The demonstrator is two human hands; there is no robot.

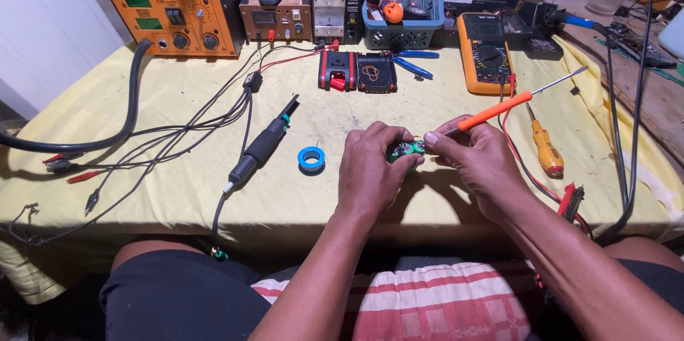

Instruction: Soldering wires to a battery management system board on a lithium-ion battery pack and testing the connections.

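Head view: left hand point(370, 170) grips a small green battery pack point(406, 150), perhaps cells, just above the desk point(178, 198); right hand point(481, 163) pinches an orange screwdriver point(499, 111) at it. Keeping the pack steady suits fine tip work. Farther: blue tape roll point(311, 158), yellow multimeter point(486, 52).

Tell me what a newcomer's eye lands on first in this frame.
At centre, the left hand grips a small green part while the right hand points an orange-handled screwdriver at it. Behind, an orange bench unit sits back left and an orange multimeter back right on the yellow-covered table.
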